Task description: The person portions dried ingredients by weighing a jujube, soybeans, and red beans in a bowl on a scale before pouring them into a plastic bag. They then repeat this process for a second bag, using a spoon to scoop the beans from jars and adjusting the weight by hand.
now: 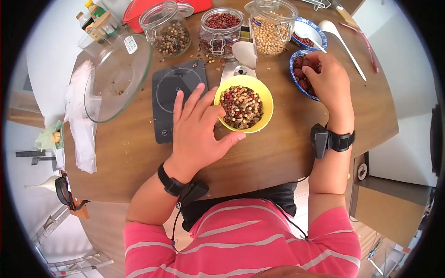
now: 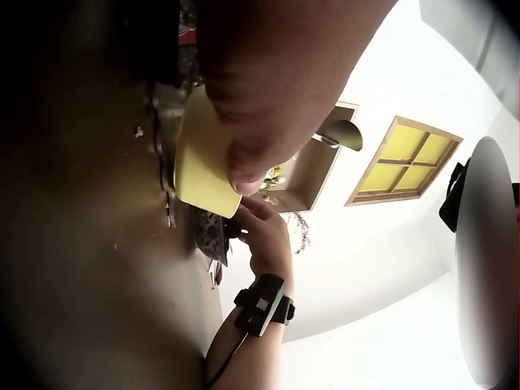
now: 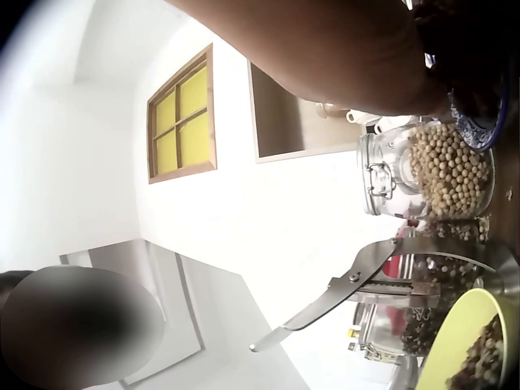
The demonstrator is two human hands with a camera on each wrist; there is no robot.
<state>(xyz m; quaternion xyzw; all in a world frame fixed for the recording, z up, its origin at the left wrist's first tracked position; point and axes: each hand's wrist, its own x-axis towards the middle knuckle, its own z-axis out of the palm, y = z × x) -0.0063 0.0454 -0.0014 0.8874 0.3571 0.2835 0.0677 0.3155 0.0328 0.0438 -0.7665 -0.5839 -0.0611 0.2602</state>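
Observation:
A yellow bowl [image 1: 266,99] full of mixed peppercorns [image 1: 241,107] stands on the table's middle. My left hand [image 1: 197,125] holds its left rim between thumb and index finger, the other fingers spread. In the left wrist view the thumb [image 2: 246,180] lies at the rim of that bowl. Over at the right, my right hand [image 1: 330,81] reaches into a blue-and-white bowl [image 1: 293,76] of dark red dates [image 1: 301,83]. Its thumb and bent fingers pinch at one red date, the fingertips partly hidden behind the hand.
Glass jars of mixed spice [image 1: 171,39], red peppercorns [image 1: 222,23] and pale beans [image 1: 269,39] line the back. A black scale [image 1: 162,116] lies left, by a glass lid [image 1: 116,88]. A metal lever cutter [image 3: 366,268] stands behind the yellow bowl. A white spoon [image 1: 345,46] lies right.

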